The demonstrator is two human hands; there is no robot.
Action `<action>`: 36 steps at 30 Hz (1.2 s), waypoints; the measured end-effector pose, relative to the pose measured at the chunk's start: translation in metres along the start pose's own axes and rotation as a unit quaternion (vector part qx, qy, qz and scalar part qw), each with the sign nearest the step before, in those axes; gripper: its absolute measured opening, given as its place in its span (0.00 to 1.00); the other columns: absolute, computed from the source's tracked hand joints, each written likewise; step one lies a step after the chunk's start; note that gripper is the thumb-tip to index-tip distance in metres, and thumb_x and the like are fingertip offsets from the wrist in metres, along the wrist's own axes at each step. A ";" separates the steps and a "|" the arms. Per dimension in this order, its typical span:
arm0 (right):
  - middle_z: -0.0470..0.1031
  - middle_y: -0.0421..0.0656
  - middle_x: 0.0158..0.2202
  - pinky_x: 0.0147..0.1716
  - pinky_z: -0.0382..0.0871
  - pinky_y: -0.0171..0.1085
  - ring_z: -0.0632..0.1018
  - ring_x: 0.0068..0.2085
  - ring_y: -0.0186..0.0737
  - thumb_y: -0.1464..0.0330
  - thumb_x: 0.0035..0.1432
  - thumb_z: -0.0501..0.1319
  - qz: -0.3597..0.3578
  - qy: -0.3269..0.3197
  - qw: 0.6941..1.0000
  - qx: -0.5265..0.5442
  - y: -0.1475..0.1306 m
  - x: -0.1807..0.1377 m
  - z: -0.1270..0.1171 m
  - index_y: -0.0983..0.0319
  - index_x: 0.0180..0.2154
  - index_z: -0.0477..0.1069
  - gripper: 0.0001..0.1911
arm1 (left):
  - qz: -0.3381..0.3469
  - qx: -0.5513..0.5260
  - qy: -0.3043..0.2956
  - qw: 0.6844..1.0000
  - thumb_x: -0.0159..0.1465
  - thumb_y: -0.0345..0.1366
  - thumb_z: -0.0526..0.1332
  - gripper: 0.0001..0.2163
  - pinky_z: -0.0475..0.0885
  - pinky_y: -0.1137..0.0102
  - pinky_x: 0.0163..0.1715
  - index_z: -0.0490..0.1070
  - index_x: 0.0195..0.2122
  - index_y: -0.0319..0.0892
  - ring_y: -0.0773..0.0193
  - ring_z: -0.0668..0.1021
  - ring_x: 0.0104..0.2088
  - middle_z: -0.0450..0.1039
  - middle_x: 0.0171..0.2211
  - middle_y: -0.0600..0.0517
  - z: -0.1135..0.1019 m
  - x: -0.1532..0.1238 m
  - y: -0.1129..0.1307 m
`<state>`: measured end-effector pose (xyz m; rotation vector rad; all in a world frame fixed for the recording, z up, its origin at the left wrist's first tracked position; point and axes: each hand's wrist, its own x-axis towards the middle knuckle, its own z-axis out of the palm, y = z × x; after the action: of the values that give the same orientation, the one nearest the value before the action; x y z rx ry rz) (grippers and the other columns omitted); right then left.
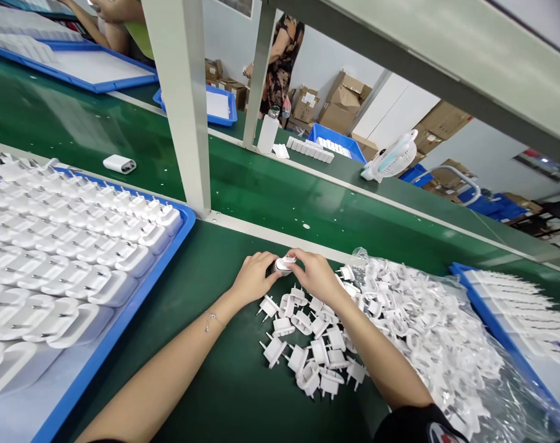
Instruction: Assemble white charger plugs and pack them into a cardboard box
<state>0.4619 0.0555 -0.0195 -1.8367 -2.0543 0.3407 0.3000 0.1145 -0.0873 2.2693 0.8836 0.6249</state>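
Between the fingertips of both hands is a small white charger (284,266), held just above the green bench. My left hand (255,278) is closed on its body from the left. My right hand (316,275) pinches the plug cap at its top from the right. Fingers partly cover both parts, so whether the cap is fully seated cannot be made out. Loose white plug caps (319,352) with two pins lie scattered under and beside my right forearm. More caps spill from a clear plastic bag (511,375) on the right.
At left, a blue tray (136,314) carries rows of white chargers, pins up. Another blue tray (506,332) with white parts lies at far right. A lone white housing (119,163) rests past the ledge. A post (181,111), a fan (393,157) and two people are beyond.
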 end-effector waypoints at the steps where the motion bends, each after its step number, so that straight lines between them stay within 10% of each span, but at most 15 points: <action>1: 0.77 0.42 0.37 0.36 0.65 0.34 0.77 0.37 0.40 0.70 0.60 0.55 0.003 -0.005 1.000 -0.015 -0.001 0.000 -0.001 0.58 0.42 0.69 0.08 | 0.000 0.000 -0.001 1.000 0.63 0.41 0.56 0.10 0.62 0.63 0.40 0.66 0.44 0.44 0.57 0.70 0.43 0.71 0.41 0.51 0.000 0.000 0.000; 11: 0.77 0.44 0.30 0.25 0.56 0.34 0.76 0.31 0.44 0.68 0.57 0.58 0.024 -0.080 0.980 -0.179 -0.011 0.011 -0.014 0.57 0.39 0.72 0.07 | -0.003 -0.001 -0.001 1.000 0.62 0.40 0.57 0.09 0.61 0.64 0.38 0.67 0.42 0.44 0.57 0.71 0.42 0.71 0.40 0.51 -0.001 0.000 0.001; 23: 0.77 0.37 0.29 0.26 0.59 0.32 0.71 0.23 0.34 0.69 0.56 0.58 0.041 -0.054 0.998 0.012 0.005 0.009 -0.009 0.57 0.36 0.71 0.05 | 0.002 -0.020 -0.015 1.000 0.63 0.40 0.57 0.08 0.59 0.64 0.38 0.67 0.42 0.46 0.58 0.70 0.41 0.72 0.40 0.53 -0.003 0.002 0.001; 36: 0.78 0.41 0.32 0.30 0.66 0.33 0.77 0.28 0.38 0.66 0.58 0.56 0.057 -0.004 0.998 -0.027 0.001 -0.003 0.004 0.58 0.39 0.71 0.07 | -0.008 -0.024 -0.020 0.999 0.63 0.39 0.56 0.08 0.59 0.64 0.39 0.67 0.41 0.44 0.57 0.70 0.40 0.72 0.39 0.51 -0.001 0.002 0.001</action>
<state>0.4611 0.0530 -0.0238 -1.9931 -1.9866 0.3246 0.3013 0.1158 -0.0858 2.2227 0.8571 0.5860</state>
